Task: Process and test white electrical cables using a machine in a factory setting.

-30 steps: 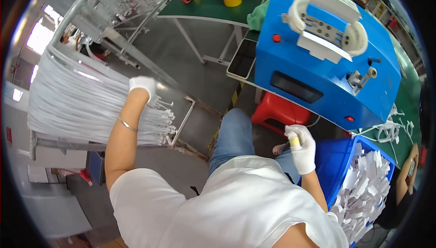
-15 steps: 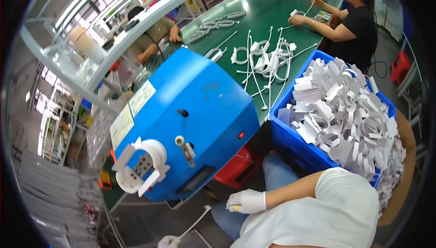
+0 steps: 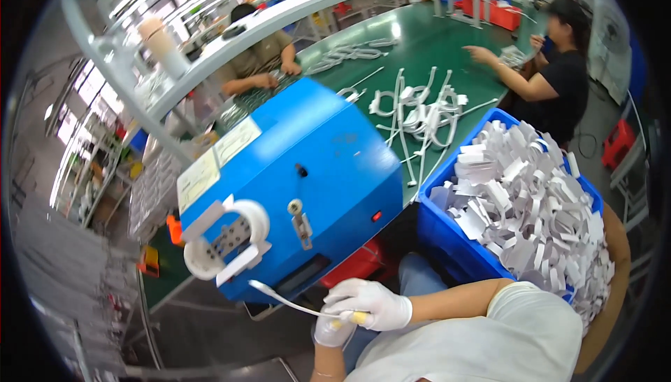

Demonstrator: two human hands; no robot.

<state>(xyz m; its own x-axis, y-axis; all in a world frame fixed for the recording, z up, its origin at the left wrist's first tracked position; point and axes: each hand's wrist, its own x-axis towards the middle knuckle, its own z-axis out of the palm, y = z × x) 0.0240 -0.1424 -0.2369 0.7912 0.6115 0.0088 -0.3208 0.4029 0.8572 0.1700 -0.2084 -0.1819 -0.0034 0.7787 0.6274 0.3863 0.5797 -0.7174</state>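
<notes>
Both my hands wear white gloves and meet in front of my lap. My left hand [image 3: 331, 331] is closed around a white cable [image 3: 293, 304], whose plug end sticks out to the left. From the right, my right hand [image 3: 376, 305] closes over the cable just above the left fingers; yellow shows at the fingertips of both gloves. Just beyond the hands stands a blue machine [image 3: 335, 151] with a slanted top. On its left front sits a round white winding head [image 3: 255, 221] with flat flaps.
A blue crate [image 3: 447, 232] heaped with white paper strips [image 3: 521, 200] stands at my right. Coiled white cables [image 3: 423, 116] lie on the green table [image 3: 419, 32] behind the machine. Two people sit at the table. A grey shelf frame [image 3: 231, 46] rises at left.
My left hand has come up and right with the cable, meeting my right hand, which now grips the cable too. The view has shifted slightly. The person at right has raised a hand.
</notes>
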